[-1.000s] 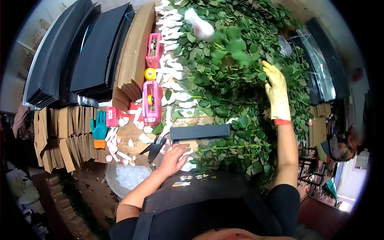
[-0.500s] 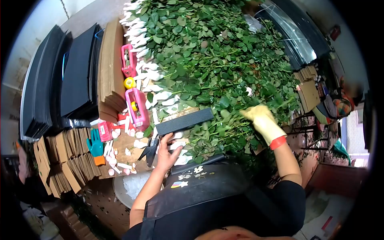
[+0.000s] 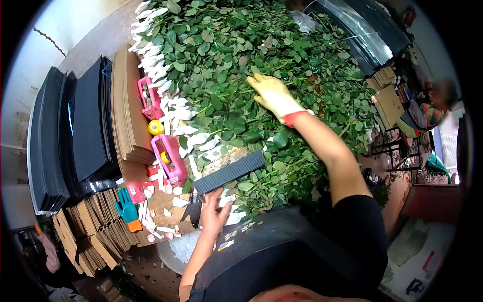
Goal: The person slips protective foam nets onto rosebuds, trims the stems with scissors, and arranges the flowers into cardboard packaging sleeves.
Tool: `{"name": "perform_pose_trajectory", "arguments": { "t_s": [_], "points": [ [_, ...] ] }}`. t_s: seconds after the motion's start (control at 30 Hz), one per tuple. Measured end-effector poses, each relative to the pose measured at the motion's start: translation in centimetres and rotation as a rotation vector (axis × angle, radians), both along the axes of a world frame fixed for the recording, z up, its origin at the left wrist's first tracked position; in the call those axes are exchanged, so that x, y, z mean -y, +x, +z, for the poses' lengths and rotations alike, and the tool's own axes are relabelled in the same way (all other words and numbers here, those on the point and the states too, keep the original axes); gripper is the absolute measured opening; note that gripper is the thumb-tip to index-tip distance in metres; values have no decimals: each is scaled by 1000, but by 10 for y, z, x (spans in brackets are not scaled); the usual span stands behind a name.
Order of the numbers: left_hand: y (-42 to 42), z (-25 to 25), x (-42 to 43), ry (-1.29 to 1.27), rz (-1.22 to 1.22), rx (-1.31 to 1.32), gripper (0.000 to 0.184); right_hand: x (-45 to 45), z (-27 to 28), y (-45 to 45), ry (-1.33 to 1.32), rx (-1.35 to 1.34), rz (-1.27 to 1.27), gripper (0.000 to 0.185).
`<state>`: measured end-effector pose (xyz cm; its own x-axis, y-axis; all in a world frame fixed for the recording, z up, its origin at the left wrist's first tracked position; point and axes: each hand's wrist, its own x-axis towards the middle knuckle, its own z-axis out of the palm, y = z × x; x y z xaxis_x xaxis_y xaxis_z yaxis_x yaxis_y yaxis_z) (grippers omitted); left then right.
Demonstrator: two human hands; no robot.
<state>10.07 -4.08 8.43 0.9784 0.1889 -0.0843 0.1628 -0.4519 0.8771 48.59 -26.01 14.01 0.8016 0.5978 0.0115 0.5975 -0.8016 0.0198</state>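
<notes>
Bare, my left hand lies at the near end of a dark ribbed strip, beside white-wrapped flower heads, its thumb and fingers apart. My right hand wears a pale yellow glove with a red cuff. It reaches over the wide bed of leafy green stems, fingers spread, with nothing visible in them. Along the left edge of the foliage runs a row of white-wrapped heads. Black-handled scissors rest left of my left hand, partly hidden.
Two pink tape dispensers and a yellow tape roll stand left of the flowers. Farther left are black sheets, brown cardboard and a teal glove. A basin sits below. Part of a person shows at far right.
The wrapped flower near my right hand a second ago is no longer there. My right hand has since dropped toward me, then reached forward and left over the foliage. The view has turned.
</notes>
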Motion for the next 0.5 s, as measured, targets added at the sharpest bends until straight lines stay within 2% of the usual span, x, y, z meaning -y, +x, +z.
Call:
{"name": "perform_pose_trajectory", "arguments": {
  "t_s": [0.03,0.07,0.13,0.17,0.2,0.23,0.27,0.3,0.33,0.37,0.4,0.43,0.47,0.5],
  "points": [
    [1,-2,-1,12,-11,10,55,-10,-36,22,-99,90,25,48],
    [1,-4,-2,24,-16,18,54,-20,-74,47,-250,46,28,42],
    [2,2,-1,-30,-1,-30,54,-33,-55,55,-248,-79,5,34],
    [1,0,-1,-61,10,-59,53,-36,-26,48,78,-123,-81,35],
    [2,-2,-1,-29,1,-11,54,-34,-4,25,485,-58,-244,36],
    [2,-5,-1,1,-5,34,54,-24,32,19,386,83,-86,37],
    [1,-7,-2,31,-15,77,54,-5,52,12,416,299,137,37],
    [-1,-9,-1,-1,0,41,56,15,75,-2,438,189,198,35],
    [-2,-10,0,-44,24,-7,60,22,110,-54,487,115,82,36],
    [-3,-13,0,-36,16,0,62,47,117,-65,483,-64,60,39],
    [-4,-17,-1,-26,6,10,65,85,89,-56,507,-66,215,39],
    [-5,-20,-2,-19,3,19,66,93,110,-81,414,-172,245,39],
    [-15,-42,-5,36,-19,-119,69,106,118,-99,373,-336,257,39],
    [-11,-31,-4,46,-34,-37,70,130,93,-104,416,-475,339,34]
  ]
}}
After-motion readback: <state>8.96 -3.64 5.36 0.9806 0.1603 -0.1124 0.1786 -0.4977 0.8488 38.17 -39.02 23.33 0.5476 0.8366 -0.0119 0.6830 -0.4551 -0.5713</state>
